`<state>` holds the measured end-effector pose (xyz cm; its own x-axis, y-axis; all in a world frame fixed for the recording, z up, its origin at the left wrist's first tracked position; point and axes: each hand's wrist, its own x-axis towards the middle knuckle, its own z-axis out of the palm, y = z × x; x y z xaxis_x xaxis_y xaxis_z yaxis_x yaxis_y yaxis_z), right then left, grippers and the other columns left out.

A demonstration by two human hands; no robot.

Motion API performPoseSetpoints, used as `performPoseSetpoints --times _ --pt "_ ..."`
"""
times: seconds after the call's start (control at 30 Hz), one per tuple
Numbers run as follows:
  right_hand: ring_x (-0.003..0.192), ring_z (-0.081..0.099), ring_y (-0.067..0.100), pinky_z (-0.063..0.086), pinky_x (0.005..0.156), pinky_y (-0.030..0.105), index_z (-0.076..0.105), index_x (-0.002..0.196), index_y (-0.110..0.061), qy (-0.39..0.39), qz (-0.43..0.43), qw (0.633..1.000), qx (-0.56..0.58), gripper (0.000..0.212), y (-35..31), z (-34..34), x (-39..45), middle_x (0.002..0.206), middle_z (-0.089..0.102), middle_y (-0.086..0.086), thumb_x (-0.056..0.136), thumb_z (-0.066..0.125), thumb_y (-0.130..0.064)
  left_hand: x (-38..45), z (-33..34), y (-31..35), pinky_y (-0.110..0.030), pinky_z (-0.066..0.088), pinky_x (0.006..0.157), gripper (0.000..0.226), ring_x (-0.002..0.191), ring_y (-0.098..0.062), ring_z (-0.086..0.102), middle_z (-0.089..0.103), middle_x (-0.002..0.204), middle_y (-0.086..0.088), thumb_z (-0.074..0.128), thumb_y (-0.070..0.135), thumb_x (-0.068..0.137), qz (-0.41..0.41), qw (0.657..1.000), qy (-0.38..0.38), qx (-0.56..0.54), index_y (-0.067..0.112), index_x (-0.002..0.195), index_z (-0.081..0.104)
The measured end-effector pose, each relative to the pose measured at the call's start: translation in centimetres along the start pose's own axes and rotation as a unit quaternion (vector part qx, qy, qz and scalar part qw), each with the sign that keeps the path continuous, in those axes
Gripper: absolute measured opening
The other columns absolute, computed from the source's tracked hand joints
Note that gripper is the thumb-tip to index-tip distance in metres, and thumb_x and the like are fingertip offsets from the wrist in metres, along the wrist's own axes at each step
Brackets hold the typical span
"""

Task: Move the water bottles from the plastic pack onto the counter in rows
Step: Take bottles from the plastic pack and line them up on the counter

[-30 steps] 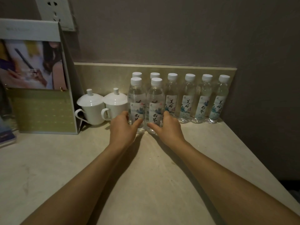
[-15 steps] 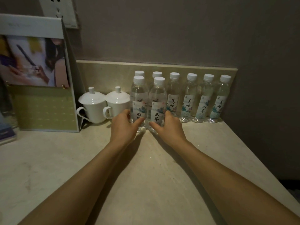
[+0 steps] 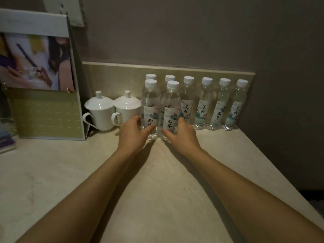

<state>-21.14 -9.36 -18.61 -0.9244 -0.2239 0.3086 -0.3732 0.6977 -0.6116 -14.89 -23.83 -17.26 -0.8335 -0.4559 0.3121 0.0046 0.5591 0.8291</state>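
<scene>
i had my left hand [image 3: 133, 133] wrapped around one front bottle [image 3: 151, 109] and my right hand [image 3: 181, 135] around the other bottle [image 3: 171, 111], both upright on the counter [image 3: 157, 190].

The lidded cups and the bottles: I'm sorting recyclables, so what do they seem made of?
Cups: likely glazed white ceramic, with glossy highlights on lids and sides. Bottles: clear thin plastic, see-through with water inside, matte white plastic caps, printed labels probably film or paper.

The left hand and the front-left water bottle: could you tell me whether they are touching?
Touching. The head view shows the left hand wrapped around the base of the front-left water bottle, thumb lying across its label with no gap.
</scene>
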Motion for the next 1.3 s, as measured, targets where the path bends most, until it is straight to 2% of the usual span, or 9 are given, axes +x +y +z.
performPoseSetpoints --times 0.13,0.23,0.37,0.43,0.5,0.63,0.87,1.07,1.3 --pt "0.113 0.061 0.028 0.053 0.092 0.044 0.050 0.121 -0.010 -0.016 0.001 1.000 0.004 0.055 -0.1 -0.3 -0.1 0.124 0.062 0.010 0.085 0.068 -0.047 -0.3 -0.1 0.0 -0.027 0.049 0.086 0.044 0.111 -0.020 0.064 0.069 0.124 -0.009 0.071 0.027 0.089 0.001 1.000 0.000 0.005 0.009 0.128 0.062" --pt "0.117 0.059 0.025 0.052 0.095 0.039 0.049 0.128 -0.011 -0.038 -0.001 0.999 0.038 0.058 -0.1 -0.8 -0.3 0.129 0.061 0.008 0.085 0.070 -0.044 -0.4 -0.2 0.2 -0.019 0.047 0.074 0.045 0.100 -0.015 0.061 0.069 0.121 -0.008 0.071 0.032 0.088 -0.001 1.000 -0.018 0.001 0.010 0.126 0.061" --pt "0.112 0.059 0.023 0.045 0.083 0.030 0.054 0.128 -0.013 -0.016 -0.005 0.999 0.032 0.053 0.1 -2.0 -1.2 0.125 0.062 0.006 0.087 0.068 -0.043 -1.2 -0.8 1.9 -0.044 0.056 0.086 0.054 0.106 -0.024 0.063 0.066 0.117 -0.004 0.066 0.046 0.088 -0.044 0.996 0.071 -0.009 0.014 0.130 0.053" --pt "0.104 0.062 0.025 0.050 0.081 0.035 0.056 0.126 -0.011 -0.005 0.004 1.000 0.021 0.049 0.1 -3.2 -1.7 0.117 0.064 0.006 0.089 0.064 -0.043 -1.9 -1.2 3.2 -0.047 0.055 0.088 0.046 0.100 -0.024 0.065 0.067 0.101 0.000 0.064 0.044 0.088 -0.065 0.992 0.096 -0.057 0.015 0.123 0.056" --pt "0.091 0.064 0.024 0.056 0.076 0.042 0.058 0.122 -0.010 -0.004 0.010 1.000 0.029 0.044 0.3 -4.6 -2.3 0.099 0.064 0.002 0.091 0.061 -0.041 -2.8 -0.8 4.5 -0.049 0.056 0.089 0.028 0.094 -0.025 0.067 0.068 0.093 -0.002 0.062 0.038 0.090 -0.063 0.991 0.062 -0.099 0.015 0.108 0.063" --pt "0.085 0.065 0.021 0.052 0.073 0.033 0.068 0.100 -0.014 0.027 0.006 0.999 0.037 0.026 1.4 -8.4 -4.3 0.086 0.066 -0.001 0.090 0.061 -0.037 -6.0 1.7 8.1 -0.043 0.058 0.083 0.013 0.085 -0.022 0.067 0.068 0.087 -0.003 0.060 0.033 0.095 -0.035 0.993 -0.032 -0.107 0.023 0.087 0.063" --pt "0.079 0.070 0.022 0.057 0.078 0.042 0.070 0.084 -0.014 0.047 0.012 0.996 0.081 0.020 7.3 -18.4 -11.4 0.077 0.072 0.005 0.090 0.060 -0.032 -14.1 8.6 16.6 -0.034 0.054 0.071 0.018 0.075 -0.017 0.068 0.072 0.084 -0.002 0.061 0.033 0.093 0.001 0.986 -0.115 -0.119 0.017 0.091 0.068" --pt "0.079 0.067 0.022 0.056 0.077 0.041 0.070 0.082 -0.016 0.094 0.024 0.995 0.037 0.017 15.9 -29.0 -19.0 0.077 0.072 0.004 0.091 0.057 -0.021 -23.3 17.4 25.9 -0.052 0.057 0.088 0.025 0.091 -0.031 0.071 0.075 0.088 -0.010 0.061 0.037 0.090 0.050 0.979 -0.153 -0.123 0.015 0.091 0.072" --pt "0.072 0.068 0.023 0.058 0.074 0.043 0.067 0.078 -0.023 0.163 0.105 0.981 0.014 0.017 26.4 -39.5 -25.4 0.074 0.071 0.000 0.092 0.057 -0.024 -30.2 28.8 34.1 -0.046 0.057 0.091 0.030 0.097 -0.024 0.069 0.072 0.102 -0.003 0.056 0.040 0.093 0.078 0.963 -0.231 -0.116 0.018 0.107 0.069"
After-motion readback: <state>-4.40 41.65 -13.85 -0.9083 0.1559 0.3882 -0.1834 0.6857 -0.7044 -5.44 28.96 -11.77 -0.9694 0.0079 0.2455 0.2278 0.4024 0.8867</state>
